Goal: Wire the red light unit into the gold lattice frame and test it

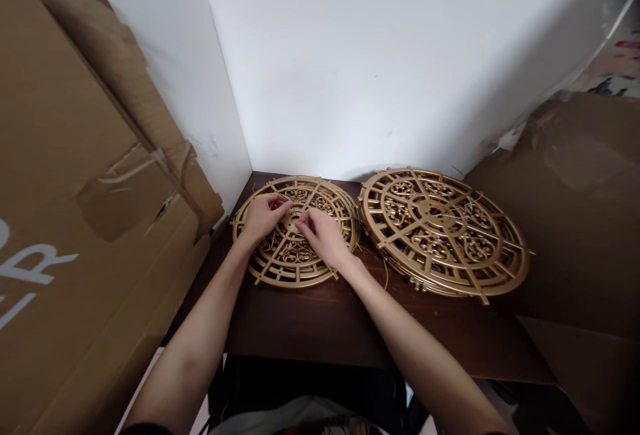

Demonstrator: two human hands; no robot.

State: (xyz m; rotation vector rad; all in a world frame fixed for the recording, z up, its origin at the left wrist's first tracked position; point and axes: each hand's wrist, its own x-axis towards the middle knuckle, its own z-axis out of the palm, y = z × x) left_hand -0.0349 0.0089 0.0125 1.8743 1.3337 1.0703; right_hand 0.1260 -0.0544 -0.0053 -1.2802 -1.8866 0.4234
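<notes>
A round gold openwork panel [287, 274] with scroll patterns lies at the top of a stack on the dark table. Over its left side is my left hand [264, 216], thumb and forefinger brought together near the middle ring. My right hand [324, 236] comes in from the right, its fingertips pinched close to the hub. Whatever either pinch holds is too small to make out. To the right, a second stack of gold round panels [500, 283] leans at a tilt, with thin coloured wires [450, 212] across its centre.
A large cardboard box [100, 288] rises along the left side, and more cardboard [570, 222] stands at the right. Behind the stacks is a white panel [350, 75]. A yellow wire [385, 274] trails onto the dark brown table [310, 328] between the stacks.
</notes>
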